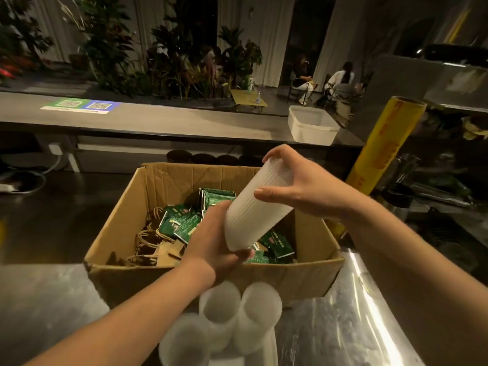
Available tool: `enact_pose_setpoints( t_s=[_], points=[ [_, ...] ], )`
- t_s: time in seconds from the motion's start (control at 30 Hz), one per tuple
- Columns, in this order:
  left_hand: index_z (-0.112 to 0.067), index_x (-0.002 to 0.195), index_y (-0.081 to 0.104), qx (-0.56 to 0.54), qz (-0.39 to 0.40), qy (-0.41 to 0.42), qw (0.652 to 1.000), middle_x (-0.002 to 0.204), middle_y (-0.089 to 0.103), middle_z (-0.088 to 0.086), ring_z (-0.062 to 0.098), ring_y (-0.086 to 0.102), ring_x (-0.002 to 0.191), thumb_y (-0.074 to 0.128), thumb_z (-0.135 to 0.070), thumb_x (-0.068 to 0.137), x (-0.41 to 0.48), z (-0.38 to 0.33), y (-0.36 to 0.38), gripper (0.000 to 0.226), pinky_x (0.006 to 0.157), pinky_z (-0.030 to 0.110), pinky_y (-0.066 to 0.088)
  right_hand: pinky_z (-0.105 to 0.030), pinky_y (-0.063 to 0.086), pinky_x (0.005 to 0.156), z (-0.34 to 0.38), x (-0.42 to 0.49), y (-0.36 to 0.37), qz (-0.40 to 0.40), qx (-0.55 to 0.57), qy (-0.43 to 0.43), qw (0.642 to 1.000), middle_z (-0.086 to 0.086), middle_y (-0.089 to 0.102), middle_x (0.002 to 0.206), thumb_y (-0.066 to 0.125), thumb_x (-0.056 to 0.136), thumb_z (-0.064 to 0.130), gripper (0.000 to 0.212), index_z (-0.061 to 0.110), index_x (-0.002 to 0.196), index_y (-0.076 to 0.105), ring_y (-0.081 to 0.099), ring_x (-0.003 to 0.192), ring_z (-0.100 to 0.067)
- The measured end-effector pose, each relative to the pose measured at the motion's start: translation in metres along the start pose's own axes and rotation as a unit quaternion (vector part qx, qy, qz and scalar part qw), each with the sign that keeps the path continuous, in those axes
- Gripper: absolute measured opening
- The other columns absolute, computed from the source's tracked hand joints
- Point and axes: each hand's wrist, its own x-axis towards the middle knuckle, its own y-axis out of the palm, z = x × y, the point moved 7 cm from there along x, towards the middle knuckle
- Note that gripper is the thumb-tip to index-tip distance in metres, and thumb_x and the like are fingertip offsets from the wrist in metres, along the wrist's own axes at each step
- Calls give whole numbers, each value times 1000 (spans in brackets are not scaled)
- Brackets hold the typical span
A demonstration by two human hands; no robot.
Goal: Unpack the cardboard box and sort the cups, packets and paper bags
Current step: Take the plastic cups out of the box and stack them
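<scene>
An open cardboard box sits on the steel counter. Inside lie green packets in the middle and right, and brown paper bags with handles at the left. Above the box I hold a tilted stack of translucent white cups with both hands. My left hand grips its lower end from below. My right hand holds its upper end, fingers curled over the top. Three more stacks of white cups stand on the counter in front of the box, close to me.
A yellow roll of cling film stands to the right of the box. A white plastic tub sits on the long grey counter behind. Shiny film lies on the steel counter at the right. Plants and seated people are far back.
</scene>
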Motion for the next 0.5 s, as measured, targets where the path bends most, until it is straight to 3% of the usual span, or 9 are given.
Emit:
enact_pose_setpoints(
  t_s=[0.13, 0.23, 0.3, 0.5],
  points=[
    [-41, 141, 30, -67, 26, 25, 997, 134, 39, -14, 14, 47, 122, 89, -26, 74, -43, -21, -5, 91, 105, 43, 50, -24, 51, 87, 22, -37, 0, 37, -34, 1, 999, 18, 41, 127, 74, 71, 63, 83, 41, 141, 34, 52, 106, -5],
    [-39, 142, 29, -106, 98, 30, 989, 134, 42, -11, 18, 50, 121, 82, -42, 71, -72, -24, -1, 89, 98, 49, 55, -18, 48, 79, 28, -69, 10, 90, -37, 8, 995, 21, 38, 132, 79, 75, 52, 84, 46, 143, 30, 49, 116, -7],
    [-40, 142, 31, -98, 144, 22, 984, 135, 47, -11, 18, 52, 123, 78, -52, 69, -89, -19, 4, 87, 100, 49, 54, -17, 47, 82, 31, -88, 17, 93, -49, 0, 994, 22, 39, 133, 81, 76, 46, 82, 44, 142, 32, 47, 120, -6],
    [-46, 139, 36, -1, 209, 26, 978, 135, 53, -21, 7, 50, 126, 90, -45, 69, -126, -12, 13, 89, 107, 43, 49, -13, 47, 81, 37, -138, 46, 89, -92, -22, 991, 24, 40, 134, 81, 76, 46, 84, 42, 145, 32, 44, 119, 0]
  ],
)
